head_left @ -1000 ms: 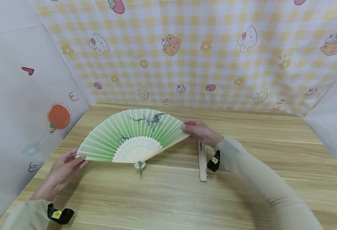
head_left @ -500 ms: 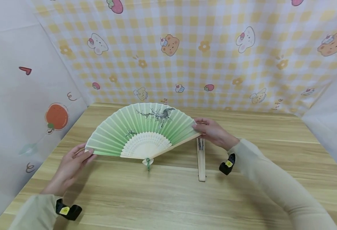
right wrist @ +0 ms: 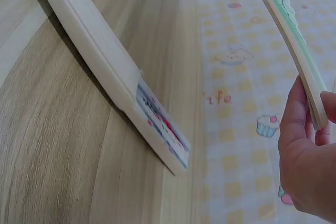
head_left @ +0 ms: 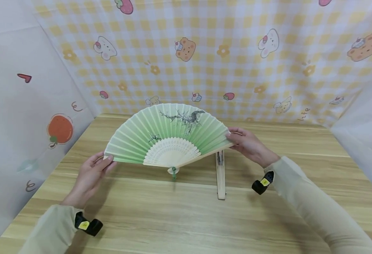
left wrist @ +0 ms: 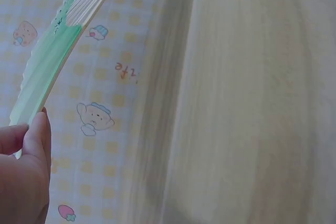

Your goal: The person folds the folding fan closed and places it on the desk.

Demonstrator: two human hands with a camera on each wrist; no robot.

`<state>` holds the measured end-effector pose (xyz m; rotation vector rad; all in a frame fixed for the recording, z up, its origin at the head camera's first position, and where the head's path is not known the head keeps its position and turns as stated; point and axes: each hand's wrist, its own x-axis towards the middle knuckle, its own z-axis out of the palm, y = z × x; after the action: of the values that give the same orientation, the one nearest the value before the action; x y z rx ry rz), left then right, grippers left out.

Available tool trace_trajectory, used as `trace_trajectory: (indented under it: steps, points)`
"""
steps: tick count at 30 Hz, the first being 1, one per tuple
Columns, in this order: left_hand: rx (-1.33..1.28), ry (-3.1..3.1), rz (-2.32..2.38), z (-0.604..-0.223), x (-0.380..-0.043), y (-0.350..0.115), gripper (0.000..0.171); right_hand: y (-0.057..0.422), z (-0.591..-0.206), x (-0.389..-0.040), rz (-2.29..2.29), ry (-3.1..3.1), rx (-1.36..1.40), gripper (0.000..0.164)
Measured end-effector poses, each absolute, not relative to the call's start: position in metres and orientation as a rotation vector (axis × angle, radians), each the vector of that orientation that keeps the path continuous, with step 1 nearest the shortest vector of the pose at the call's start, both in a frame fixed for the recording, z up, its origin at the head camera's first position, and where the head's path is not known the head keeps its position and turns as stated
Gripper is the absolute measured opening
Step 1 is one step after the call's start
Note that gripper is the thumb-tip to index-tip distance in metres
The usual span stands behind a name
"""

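Note:
A green folding fan (head_left: 173, 123), spread wide, is held up over the table between both hands. Dark branches are printed across its pleats, and a green cord hangs from its pivot. My left hand (head_left: 89, 176) pinches the fan's left outer edge between thumb and fingers; the left wrist view shows this hand (left wrist: 26, 166) at the fan's corner. At the other end, my right hand (head_left: 251, 145) grips the upper part of the right guard stick. A second, folded fan (head_left: 221, 178) lies on the table below the right hand, and the right wrist view shows red and blue print on its closed leaf (right wrist: 163, 124).
The wood-grain table (head_left: 186, 218) reaches back to a yellow checked cloth (head_left: 205, 70) hanging behind it. A white printed sheet (head_left: 21, 116) stands along the left side, with another pale sheet (head_left: 367, 102) on the right. A black camera strap circles each wrist.
Both hands have carried the spread fan to the right and upward, so its top edge now overlaps the back cloth. The folded fan stays where it was and is less covered by the right hand.

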<state>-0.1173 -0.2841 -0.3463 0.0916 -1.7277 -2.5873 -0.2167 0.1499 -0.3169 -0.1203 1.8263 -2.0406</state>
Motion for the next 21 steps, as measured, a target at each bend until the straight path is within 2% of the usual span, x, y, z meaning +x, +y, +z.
trace_trajectory:
  steps: [18, 21]
  points:
    - [0.038, -1.547, -2.588, -0.322, -0.14, -0.261, 0.016, 0.17, -0.324, -0.213, -2.135, 1.681, -0.12, 0.028]
    - [0.033, -1.542, -2.588, -0.321, -0.142, -0.259, 0.017, 0.171, -0.326, -0.212, -2.158, 1.654, -0.121, 0.024]
